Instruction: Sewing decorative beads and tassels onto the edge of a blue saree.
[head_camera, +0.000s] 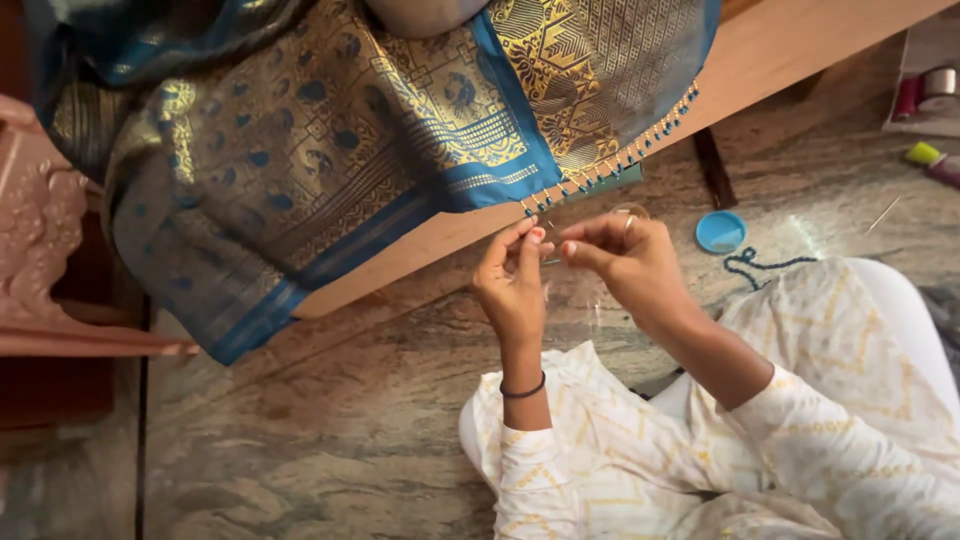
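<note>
Down at the beaded tassel edge (610, 165) of the blue-and-gold silk sari (330, 150), both hands are working just below the fringe. Left hand (512, 280) is pinching its fingertips closed on something too fine to make out, likely thread. Right hand (625, 260) is closing thumb and forefinger the same way, fingertips nearly touching the left's. Sari is draping over a wooden board (780, 50). Blue round lid (720, 231) and blue cord (765, 264) are lying on the stone floor (300, 440) nearby.

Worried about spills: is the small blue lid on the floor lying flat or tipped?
Flat: the blue lid shows its full round face on the stone floor.
</note>
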